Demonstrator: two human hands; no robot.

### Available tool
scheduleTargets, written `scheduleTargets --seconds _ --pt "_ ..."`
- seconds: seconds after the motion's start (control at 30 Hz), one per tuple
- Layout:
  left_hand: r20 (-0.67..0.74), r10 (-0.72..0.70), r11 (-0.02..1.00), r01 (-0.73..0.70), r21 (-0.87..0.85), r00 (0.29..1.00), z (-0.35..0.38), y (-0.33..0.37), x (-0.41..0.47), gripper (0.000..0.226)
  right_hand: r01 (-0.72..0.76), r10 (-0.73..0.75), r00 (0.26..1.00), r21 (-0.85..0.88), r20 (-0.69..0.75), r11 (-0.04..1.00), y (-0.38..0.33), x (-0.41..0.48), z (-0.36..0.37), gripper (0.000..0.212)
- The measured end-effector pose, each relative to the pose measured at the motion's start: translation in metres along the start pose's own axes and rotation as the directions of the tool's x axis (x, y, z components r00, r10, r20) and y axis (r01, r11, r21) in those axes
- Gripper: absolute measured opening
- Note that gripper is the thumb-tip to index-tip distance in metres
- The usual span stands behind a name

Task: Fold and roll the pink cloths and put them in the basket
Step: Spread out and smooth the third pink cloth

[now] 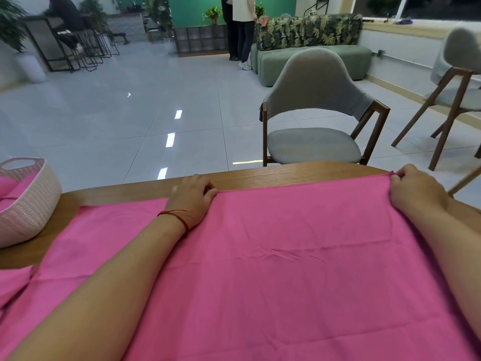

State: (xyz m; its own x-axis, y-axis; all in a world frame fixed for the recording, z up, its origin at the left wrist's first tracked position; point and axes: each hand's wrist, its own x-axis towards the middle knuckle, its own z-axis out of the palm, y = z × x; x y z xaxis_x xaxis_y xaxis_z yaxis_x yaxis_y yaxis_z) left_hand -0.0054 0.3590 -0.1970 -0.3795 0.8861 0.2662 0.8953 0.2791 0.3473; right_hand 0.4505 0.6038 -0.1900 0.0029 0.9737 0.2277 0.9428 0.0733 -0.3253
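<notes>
Across the wooden desk (pixel 286 173) lies the pink cloth (pixel 286 256), spread flat, its far edge pinched by the curled left grip (pixel 191 198) and its far right corner by the right grip (pixel 413 191), with the basket (pixel 31 204) at left.

Even indoor light, ceiling-lamp glare on the floor tiles (pixel 170 139) (edges bowed, slightly soft).
</notes>
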Motion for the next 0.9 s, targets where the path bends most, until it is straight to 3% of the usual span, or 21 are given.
scheduleTargets --seconds 0.27,0.4,0.57,0.77,0.9 --pt "-0.009 0.019 1.000 -0.019 -0.001 1.000 0.000 0.001 0.001 0.014 0.029 -0.019 0.993 -0.074 0.120 0.997 0.003 0.015 -0.011 0.027" --pt "-0.012 0.031 0.999 -0.030 0.042 0.999 0.001 0.004 0.002 0.014 0.023 -0.011 0.994 -0.103 0.113 0.994 0.007 0.014 -0.019 0.031" --pt "0.013 0.093 0.979 -0.093 0.179 0.996 0.001 0.025 -0.002 0.020 -0.025 0.020 0.986 0.029 0.167 0.999 0.017 -0.003 -0.040 0.040" --pt "0.173 0.285 0.953 -0.299 0.056 0.943 0.014 0.104 -0.034 0.025 -0.056 -0.013 0.965 0.251 0.263 0.966 0.050 -0.035 -0.071 0.041" --pt "0.287 0.328 0.930 -0.361 0.070 0.900 0.025 0.146 -0.051 0.044 -0.059 -0.043 0.959 0.343 0.282 0.937 0.069 -0.060 -0.084 0.045"
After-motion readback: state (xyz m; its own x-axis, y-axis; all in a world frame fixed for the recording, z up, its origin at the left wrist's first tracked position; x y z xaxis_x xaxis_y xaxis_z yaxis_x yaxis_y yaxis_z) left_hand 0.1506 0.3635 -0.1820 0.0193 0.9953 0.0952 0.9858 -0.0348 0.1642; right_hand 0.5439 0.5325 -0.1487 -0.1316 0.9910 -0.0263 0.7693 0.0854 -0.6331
